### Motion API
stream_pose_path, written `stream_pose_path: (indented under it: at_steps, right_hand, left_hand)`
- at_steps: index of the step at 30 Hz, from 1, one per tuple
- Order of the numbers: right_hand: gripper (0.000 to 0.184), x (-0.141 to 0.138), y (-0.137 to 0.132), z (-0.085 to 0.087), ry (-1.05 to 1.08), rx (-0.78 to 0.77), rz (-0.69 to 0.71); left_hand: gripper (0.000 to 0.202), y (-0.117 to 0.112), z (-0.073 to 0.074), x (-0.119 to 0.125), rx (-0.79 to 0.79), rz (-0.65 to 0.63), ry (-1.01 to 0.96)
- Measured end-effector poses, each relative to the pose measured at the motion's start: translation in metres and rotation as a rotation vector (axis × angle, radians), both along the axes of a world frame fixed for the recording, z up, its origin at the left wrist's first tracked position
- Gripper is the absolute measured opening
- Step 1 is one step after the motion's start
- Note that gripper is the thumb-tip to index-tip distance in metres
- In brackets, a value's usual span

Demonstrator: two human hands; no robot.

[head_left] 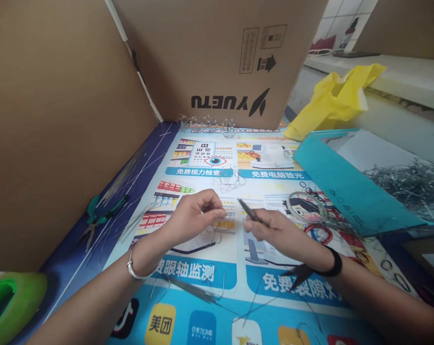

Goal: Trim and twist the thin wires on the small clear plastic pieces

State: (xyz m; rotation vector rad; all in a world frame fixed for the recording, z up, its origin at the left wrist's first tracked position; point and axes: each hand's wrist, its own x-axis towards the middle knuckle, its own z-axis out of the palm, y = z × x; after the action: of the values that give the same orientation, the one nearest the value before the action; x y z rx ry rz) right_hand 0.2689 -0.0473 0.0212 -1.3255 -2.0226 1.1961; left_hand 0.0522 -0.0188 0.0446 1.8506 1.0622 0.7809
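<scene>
Head view: the main risk, as I judge it, is losing the wire [223, 211]. It is hair-thin and pinched only at the fingertips of the left grip [197, 211]. A slight slackening, or a nudge from the tool [249, 210], could drop it onto the poster [202, 273] below. Loose strands [195, 290] lie there, and it would be hard to tell apart from them. The tool's dark tip points up and toward the left grip with only a small gap between. A jerky approach could jab a fingertip or bend the wire. Both forearms hang over strands nearer the body, and a sweep could drag those about the counter.

The left grip has thumb and forefinger closed together on the wire, with the other fingers curled. The piece is too fine for its shape to be told. The right grip [274, 230] is closed round the lower end of the slim dark tool, held like a pen with its tip free in the air. Whether it is tweezers or a narrow cutter I cannot tell. The two grips are near each other but apart, both just above the poster.

Beyond the grips lies a wire tangle [228, 179]. Just right of the right grip is a clear tape roll [308, 207], and farther right a scrap pile [411, 182]. Well left of the left grip, green pliers [100, 215] lie by the cardboard wall.
</scene>
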Motion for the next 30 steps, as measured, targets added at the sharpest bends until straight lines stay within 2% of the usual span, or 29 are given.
stream_pose_path:
  at_steps: [3, 6, 8, 13, 16, 18, 21, 23, 26, 30]
  right_hand:
    - [0.029, -0.003, 0.001, 0.012, 0.037, 0.059, -0.085]
    - [0.024, -0.015, 0.001, 0.026, 0.018, 0.110, -0.027]
    - [0.022, -0.024, 0.002, 0.033, -0.024, 0.172, -0.045]
    - [0.016, -0.039, 0.010, 0.041, -0.061, 0.288, -0.038]
    - [0.016, -0.039, 0.016, 0.042, -0.047, 0.342, 0.000]
    - [0.013, -0.037, 0.020, 0.038, -0.002, 0.355, 0.010]
    - [0.011, -0.030, 0.025, 0.023, 0.048, 0.359, -0.031]
    - [0.012, -0.026, 0.028, 0.009, 0.048, 0.331, -0.092]
    - [0.011, -0.026, 0.031, -0.012, 0.120, 0.263, -0.186]
    - [0.012, -0.029, 0.035, -0.028, 0.244, 0.213, -0.297]
  left_hand:
    - [0.009, -0.005, 0.002, 0.003, 0.130, -0.032, 0.130]
    - [0.007, -0.010, 0.003, 0.005, 0.260, -0.046, 0.211]
    - [0.007, -0.013, 0.003, 0.004, 0.341, -0.028, 0.251]
    - [0.007, -0.012, 0.009, -0.002, 0.491, 0.032, 0.293]
    - [0.005, -0.009, 0.014, -0.006, 0.504, 0.001, 0.296]
    - [0.002, -0.006, 0.015, -0.009, 0.484, -0.029, 0.290]
    - [0.004, 0.001, 0.013, -0.015, 0.472, -0.004, 0.285]
    - [0.005, 0.006, 0.009, -0.019, 0.480, 0.004, 0.306]
    - [0.006, 0.011, 0.004, -0.025, 0.484, -0.053, 0.379]
    - [0.013, 0.012, 0.000, -0.028, 0.424, -0.122, 0.495]
